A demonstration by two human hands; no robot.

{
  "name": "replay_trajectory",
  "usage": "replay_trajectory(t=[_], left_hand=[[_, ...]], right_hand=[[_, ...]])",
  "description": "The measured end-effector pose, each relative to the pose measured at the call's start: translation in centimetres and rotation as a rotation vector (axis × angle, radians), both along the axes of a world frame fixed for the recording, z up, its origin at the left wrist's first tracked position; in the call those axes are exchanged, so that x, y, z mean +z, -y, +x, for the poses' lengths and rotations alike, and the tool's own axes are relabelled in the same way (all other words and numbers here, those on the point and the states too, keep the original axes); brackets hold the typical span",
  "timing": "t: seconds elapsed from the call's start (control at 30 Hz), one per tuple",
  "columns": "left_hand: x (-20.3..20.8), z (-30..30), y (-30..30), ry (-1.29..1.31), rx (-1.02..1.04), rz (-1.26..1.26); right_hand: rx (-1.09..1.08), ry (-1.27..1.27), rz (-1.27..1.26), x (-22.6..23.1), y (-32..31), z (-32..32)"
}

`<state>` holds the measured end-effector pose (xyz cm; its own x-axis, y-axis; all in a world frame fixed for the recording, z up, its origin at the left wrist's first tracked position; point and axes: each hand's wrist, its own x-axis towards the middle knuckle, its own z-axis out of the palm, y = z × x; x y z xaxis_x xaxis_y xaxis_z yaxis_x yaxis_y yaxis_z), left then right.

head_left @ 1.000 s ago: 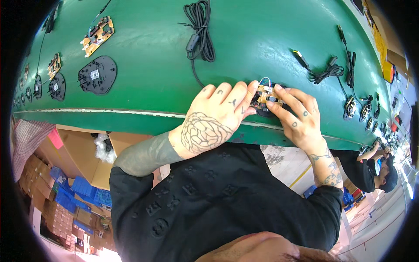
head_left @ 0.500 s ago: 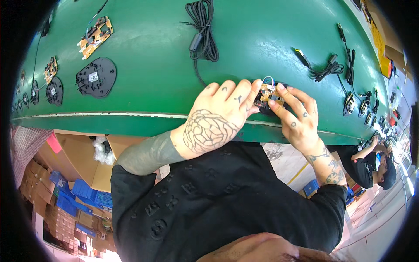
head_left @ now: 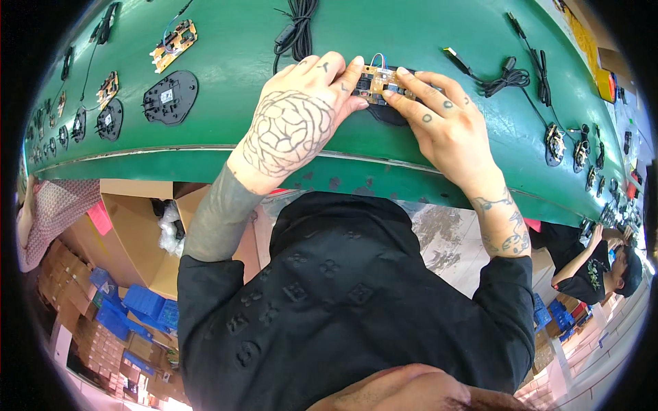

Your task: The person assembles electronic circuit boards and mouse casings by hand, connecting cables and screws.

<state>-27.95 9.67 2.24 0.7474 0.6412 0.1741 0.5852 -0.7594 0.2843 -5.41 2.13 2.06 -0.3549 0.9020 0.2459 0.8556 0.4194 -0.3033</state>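
Observation:
A tan circuit board [head_left: 375, 82] with black parts and thin coloured wires at its far edge lies over a black plastic base [head_left: 388, 115], shaped like the bottom of a computer mouse. My left hand [head_left: 298, 116] pinches the board's left end between thumb and forefinger. At the other end, my right hand [head_left: 445, 116] presses its thumb and forefinger on the board. The fingers hide much of both parts, so I cannot tell whether the board sits fully in the base. A coiled black cable [head_left: 299, 34] lies beyond my left hand.
Another black base [head_left: 171, 99] and a loose circuit board [head_left: 175, 46] lie at the left of the green table [head_left: 247, 89]. More boards, bases and cables [head_left: 508, 79] line both sides. An open cardboard box [head_left: 140, 233] stands below the table edge. A co-worker [head_left: 589, 267] is at the far right.
Both hands, with the board and base, have moved left and farther from my body in the picture. The whole view has also shifted a little. My grip looks much the same.

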Motion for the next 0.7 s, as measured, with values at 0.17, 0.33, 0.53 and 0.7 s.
replay_trajectory(t=[0.17,0.33,0.53,0.7], left_hand=[[-0.7,-0.1,-0.4,0.027,-0.044,0.016],[-1.1,-0.6,-1.4,0.039,-0.096,-0.012],[-1.2,-0.8,-1.8,0.046,-0.145,0.042],[-1.1,-0.3,-0.6,0.168,-0.052,0.015]], right_hand=[[0.009,0.030,-0.016,0.1,0.0,0.3],[-0.004,0.063,-0.002,-0.1,0.0,-0.3],[-0.014,-0.035,-0.054,-0.1,-0.8,0.3],[-0.118,-0.004,-0.015,0.2,0.0,0.3]])
